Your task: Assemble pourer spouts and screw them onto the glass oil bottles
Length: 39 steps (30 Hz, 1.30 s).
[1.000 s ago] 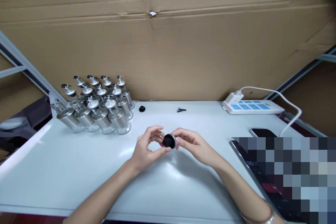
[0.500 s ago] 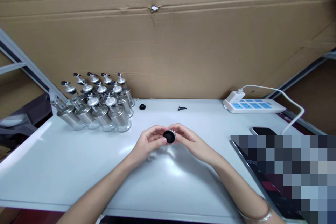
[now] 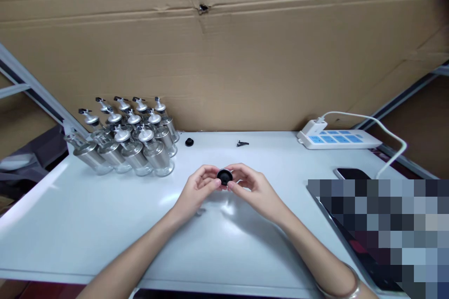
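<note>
black-faced cap, thin silver edge at its top: held between the two hands, right of the bottle group and closer to the wearer than those bottles. appears lifted off the white table.

left hand, on the side toward the bottle group: thumb and fingers drawn in narrow, pinching the cap's near-bottle edge. right hand, on the side away from the bottles: thumb on the lower rim, fingers curled behind, their exact contact partly hidden. neither hand nearer; both on the cap.

key relation, as i judge it: round piece, no long axis showing; the dark hollow face looks back at the wearer and somewhat up, so its central axis runs roughly along the line of sight, crosswise between the thumbs. what sits behind the face cannot be made out.

loose nearby: black stopper just right of the bottle group, beyond the left hand's fingers, well apart from them. small black clip-like piece farther right of the bottles, beyond the right hand, untouched.
</note>
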### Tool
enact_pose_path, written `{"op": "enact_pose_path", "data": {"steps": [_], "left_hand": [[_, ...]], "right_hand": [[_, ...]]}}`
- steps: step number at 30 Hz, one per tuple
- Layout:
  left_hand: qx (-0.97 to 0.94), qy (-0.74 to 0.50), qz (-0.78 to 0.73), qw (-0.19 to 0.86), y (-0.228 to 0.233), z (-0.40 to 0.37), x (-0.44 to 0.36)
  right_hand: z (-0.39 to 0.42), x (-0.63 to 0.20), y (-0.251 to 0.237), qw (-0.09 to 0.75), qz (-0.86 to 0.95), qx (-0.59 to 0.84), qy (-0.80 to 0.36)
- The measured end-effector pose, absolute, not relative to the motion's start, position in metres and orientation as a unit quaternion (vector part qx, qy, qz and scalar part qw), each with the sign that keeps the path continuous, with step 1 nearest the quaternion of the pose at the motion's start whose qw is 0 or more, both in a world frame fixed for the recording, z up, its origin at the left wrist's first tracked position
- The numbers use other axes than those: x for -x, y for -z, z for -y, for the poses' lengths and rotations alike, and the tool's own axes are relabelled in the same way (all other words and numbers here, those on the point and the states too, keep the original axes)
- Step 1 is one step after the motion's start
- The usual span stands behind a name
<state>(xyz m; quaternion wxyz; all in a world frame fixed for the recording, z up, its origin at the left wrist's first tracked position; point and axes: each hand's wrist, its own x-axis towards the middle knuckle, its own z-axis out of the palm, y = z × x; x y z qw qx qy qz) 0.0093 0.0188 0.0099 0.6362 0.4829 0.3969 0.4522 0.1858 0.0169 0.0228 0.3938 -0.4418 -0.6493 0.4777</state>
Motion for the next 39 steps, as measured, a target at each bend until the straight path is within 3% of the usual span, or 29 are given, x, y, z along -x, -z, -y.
{"op": "enact_pose_path", "data": {"steps": [20, 39], "left_hand": [[-0.551, -0.420, -0.370, 0.619, -0.0067, -0.0145, -0.0049], [-0.625, -0.405, -0.403, 0.532, -0.0118, -0.0100, -0.0058]], "right_hand": [[-0.0153, -0.1853, -0.0223, 0.387, 0.673, 0.405, -0.483], [-0.0103, -0.1813, -0.0190, 0.383, 0.699, 0.403, -0.450]]}}
